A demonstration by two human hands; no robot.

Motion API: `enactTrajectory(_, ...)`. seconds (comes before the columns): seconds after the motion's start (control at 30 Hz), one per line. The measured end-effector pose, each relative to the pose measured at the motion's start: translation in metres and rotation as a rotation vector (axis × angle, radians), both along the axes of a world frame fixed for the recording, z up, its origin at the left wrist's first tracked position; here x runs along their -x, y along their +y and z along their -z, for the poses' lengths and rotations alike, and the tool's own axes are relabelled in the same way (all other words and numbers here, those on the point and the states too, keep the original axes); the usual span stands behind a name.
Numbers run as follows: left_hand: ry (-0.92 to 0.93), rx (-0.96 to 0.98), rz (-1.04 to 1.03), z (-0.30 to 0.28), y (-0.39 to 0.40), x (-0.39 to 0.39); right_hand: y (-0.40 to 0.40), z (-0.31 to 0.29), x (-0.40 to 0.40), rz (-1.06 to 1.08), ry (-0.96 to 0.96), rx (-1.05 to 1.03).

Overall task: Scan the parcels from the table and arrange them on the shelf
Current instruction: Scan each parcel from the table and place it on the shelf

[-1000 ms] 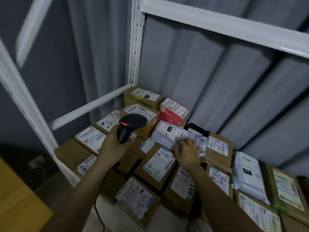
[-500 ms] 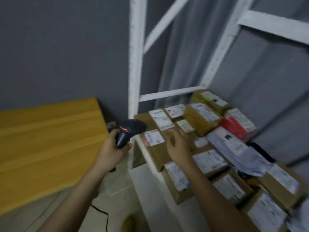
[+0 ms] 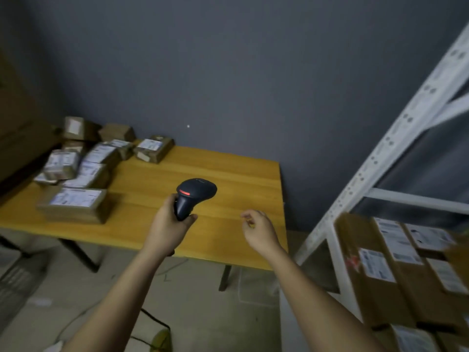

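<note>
Left grip (image 3: 170, 223) clasps scanner (image 3: 195, 196); right grip (image 3: 258, 228) loose, empty; wooden table (image 3: 215, 174), grey wall (image 3: 228, 72).

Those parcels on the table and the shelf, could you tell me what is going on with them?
A person is scanning parcels and shelving them. The left hand grips a black barcode scanner over the wooden table; the right hand is loosely curled and holds nothing. A pile of labelled parcels waits at the table's far left, while other boxes already sit on the white shelf at right.
</note>
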State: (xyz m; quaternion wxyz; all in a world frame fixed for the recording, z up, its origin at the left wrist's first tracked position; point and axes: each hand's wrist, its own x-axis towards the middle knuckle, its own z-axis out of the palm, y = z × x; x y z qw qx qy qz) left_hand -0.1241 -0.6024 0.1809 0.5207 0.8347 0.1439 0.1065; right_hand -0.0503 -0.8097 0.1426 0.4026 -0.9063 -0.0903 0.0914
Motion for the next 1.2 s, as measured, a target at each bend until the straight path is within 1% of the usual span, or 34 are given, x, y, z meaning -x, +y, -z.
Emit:
enactTrajectory(0.17,0.0,-0.043,-0.103,0.011,0.085,-0.023,0.088,0.005,-0.034,-0.068,0.002,0.013)
enactTrajectory(0.33,0.014,-0.066,-0.152,0.017,0.188,-0.063,0.201,0.013,-0.083,-0.124,-0.028,0.028)
enactTrajectory(0.47,0.047,-0.079,-0.196,0.02,0.279,-0.088,0.306,0.03,-0.114,-0.228,0.035,0.059)
enactTrajectory(0.57,0.089,-0.094,-0.206,0.029,0.343,-0.098,0.374,0.053,-0.134,-0.342,0.059,0.139)
enactTrajectory(0.63,0.142,-0.116,-0.212,0.038,0.38,-0.101,0.408,0.071,-0.141,-0.382,0.111,0.2)
enactTrajectory(0.73,0.191,-0.102,-0.243,0.053,0.415,-0.104,0.439,0.098,-0.136,-0.398,0.233,0.209)
enactTrajectory(0.83,0.228,-0.071,-0.269,0.068,0.437,-0.106,0.457,0.116,-0.127,-0.462,0.368,0.21)
enactTrajectory(0.9,0.247,-0.062,-0.266,0.079,0.445,-0.105,0.465,0.124,-0.125,-0.492,0.409,0.245)
enactTrajectory(1.1,0.295,-0.047,-0.246,0.098,0.459,-0.1,0.487,0.141,-0.12,-0.593,0.337,0.269)
enactTrajectory(1.2,0.314,-0.03,-0.246,0.104,0.461,-0.1,0.48,0.14,-0.12,-0.599,0.306,0.261)
